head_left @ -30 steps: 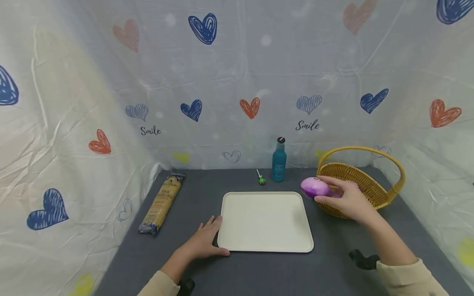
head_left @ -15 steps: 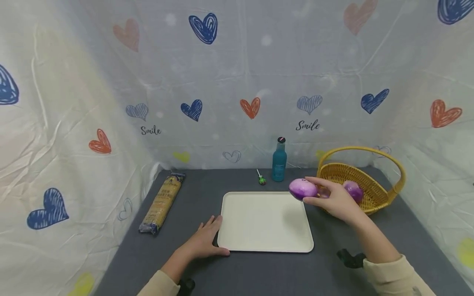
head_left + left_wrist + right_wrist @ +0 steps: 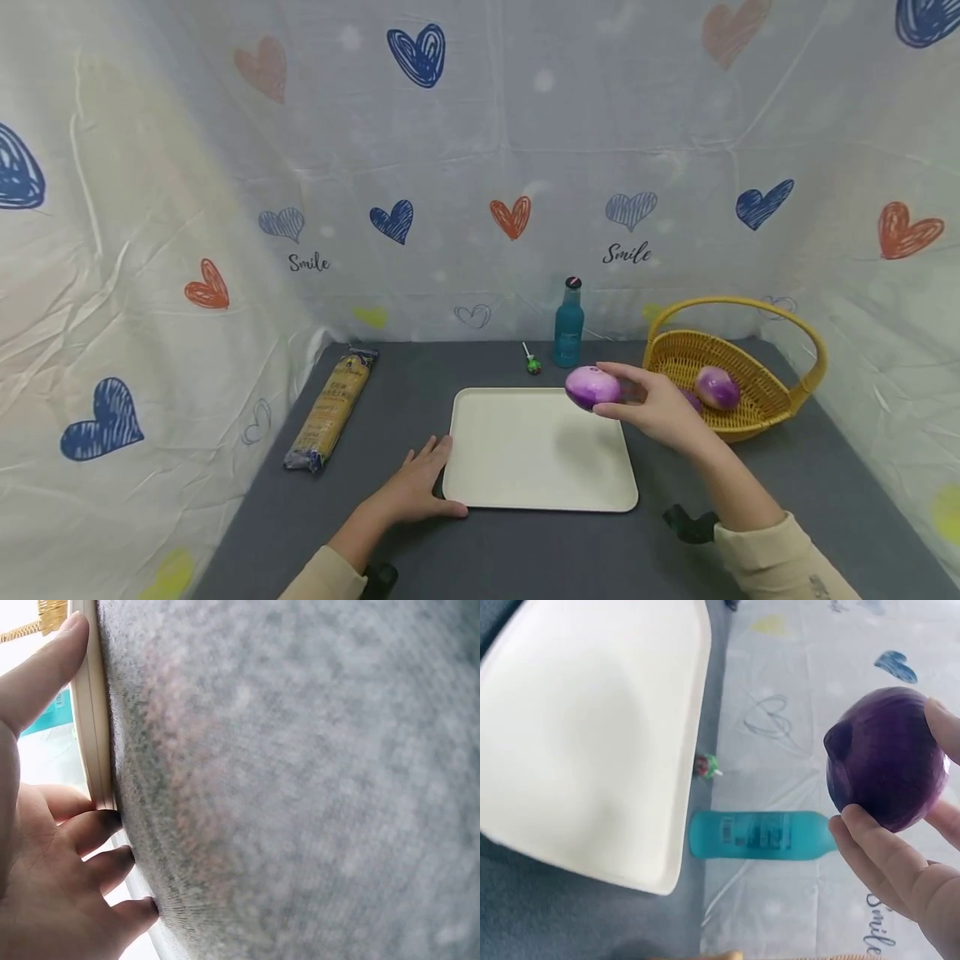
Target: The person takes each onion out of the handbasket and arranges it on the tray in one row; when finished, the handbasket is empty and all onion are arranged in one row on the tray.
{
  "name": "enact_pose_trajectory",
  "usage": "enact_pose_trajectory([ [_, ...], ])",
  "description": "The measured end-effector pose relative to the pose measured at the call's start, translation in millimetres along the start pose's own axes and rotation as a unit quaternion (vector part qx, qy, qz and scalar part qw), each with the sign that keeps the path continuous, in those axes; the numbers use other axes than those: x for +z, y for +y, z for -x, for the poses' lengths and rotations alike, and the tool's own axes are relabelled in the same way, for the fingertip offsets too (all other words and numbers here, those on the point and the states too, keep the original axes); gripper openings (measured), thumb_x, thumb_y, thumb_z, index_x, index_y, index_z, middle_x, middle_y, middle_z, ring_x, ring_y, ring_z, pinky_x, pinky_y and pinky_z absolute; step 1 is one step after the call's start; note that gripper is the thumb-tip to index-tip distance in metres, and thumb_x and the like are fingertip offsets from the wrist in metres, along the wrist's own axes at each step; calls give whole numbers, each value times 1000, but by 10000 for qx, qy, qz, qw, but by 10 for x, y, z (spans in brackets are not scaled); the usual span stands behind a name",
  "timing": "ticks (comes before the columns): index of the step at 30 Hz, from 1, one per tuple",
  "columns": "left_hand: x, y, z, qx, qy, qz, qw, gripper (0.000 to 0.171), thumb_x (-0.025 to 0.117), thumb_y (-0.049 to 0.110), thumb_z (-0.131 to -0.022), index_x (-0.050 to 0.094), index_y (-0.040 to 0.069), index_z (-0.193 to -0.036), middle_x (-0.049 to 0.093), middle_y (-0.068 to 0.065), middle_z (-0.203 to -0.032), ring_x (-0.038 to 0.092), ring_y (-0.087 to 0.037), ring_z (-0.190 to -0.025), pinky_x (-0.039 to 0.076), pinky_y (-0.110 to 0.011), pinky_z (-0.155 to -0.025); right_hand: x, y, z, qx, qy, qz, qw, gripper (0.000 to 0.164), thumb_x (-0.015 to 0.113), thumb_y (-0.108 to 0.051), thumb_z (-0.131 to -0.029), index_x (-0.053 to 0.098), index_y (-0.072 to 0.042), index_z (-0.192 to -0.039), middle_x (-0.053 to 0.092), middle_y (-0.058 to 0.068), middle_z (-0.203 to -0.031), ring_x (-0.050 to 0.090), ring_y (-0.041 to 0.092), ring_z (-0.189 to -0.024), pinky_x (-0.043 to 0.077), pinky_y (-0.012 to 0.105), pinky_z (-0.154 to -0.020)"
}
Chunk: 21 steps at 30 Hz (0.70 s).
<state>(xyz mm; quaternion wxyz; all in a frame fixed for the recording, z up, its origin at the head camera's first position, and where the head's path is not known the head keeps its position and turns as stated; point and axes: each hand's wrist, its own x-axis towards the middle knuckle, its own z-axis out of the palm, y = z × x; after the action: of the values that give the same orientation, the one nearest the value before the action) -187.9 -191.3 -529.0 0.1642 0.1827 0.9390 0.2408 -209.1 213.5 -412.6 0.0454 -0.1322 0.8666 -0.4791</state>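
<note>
My right hand [image 3: 651, 408] pinches a red onion [image 3: 592, 388] between thumb and fingers, above the right back part of a cream tray [image 3: 525, 450]. In the right wrist view the onion [image 3: 891, 759] shows its dark, glossy skin and pointed end. My left hand [image 3: 416, 486] rests at the tray's left edge, fingers spread, thumb at the near left corner. The left wrist view shows the fingertips and thumb [image 3: 56, 664] touching the tray's rim [image 3: 90, 712]. To the right of the tray, a yellow wicker basket [image 3: 675, 350] holds another onion [image 3: 717, 388] and a purple piece partly hidden by my right hand.
Behind the tray, a blue bottle [image 3: 569, 325] stands upright near a green lollipop [image 3: 532, 363]. A long yellow packet [image 3: 332, 408] lies on the grey table [image 3: 525, 554] at left. A cloth printed with hearts [image 3: 427, 150] hangs behind and at both sides.
The right hand has moved left with the red onion, from the basket's side to over the tray, uncovering the onion in the basket. My left hand stays at the tray's edge.
</note>
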Motion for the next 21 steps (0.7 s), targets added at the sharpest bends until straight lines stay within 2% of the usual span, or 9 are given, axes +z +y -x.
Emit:
enact_pose_trajectory([
  [6, 1, -12, 1, 41, -6, 139, 9999, 125, 79, 65, -75, 15, 1, -161, 19, -18, -167, 12, -39, -156, 10, -67, -121, 110, -2, -51, 34, -92, -1, 10000, 72, 79, -40, -87, 52, -16, -149, 56, 18, -145, 60, 42, -125, 55, 55, -94],
  [11, -2, -27, -10, -6, 2, 314, 9995, 126, 80, 64, -75, 13, 1, -161, 18, -19, -167, 11, -40, -156, 8, -66, -121, 205, 13, -126, -124, -189, -128, 9997, 72, 80, -39, -86, 53, -16, -148, 58, 16, -144, 61, 40, -125, 56, 52, -94],
  [17, 15, -41, -20, 39, -6, 358, 9994, 126, 80, 64, -75, 13, 3, -162, 17, -18, -168, 11, -39, -156, 8, -67, -121, 338, 11, -198, -325, -298, -239, 9987, 71, 81, -35, -86, 53, -10, -147, 58, 17, -143, 60, 43, -125, 56, 50, -95],
  [21, 15, -45, -8, 28, -14, 396, 9992, 125, 81, 63, -74, 14, 3, -162, 17, -17, -168, 11, -39, -156, 7, -67, -121, 453, 11, -257, -299, -393, -360, 9981, 70, 81, -35, -87, 54, -10, -146, 57, 17, -145, 59, 44, -126, 56, 49, -95],
])
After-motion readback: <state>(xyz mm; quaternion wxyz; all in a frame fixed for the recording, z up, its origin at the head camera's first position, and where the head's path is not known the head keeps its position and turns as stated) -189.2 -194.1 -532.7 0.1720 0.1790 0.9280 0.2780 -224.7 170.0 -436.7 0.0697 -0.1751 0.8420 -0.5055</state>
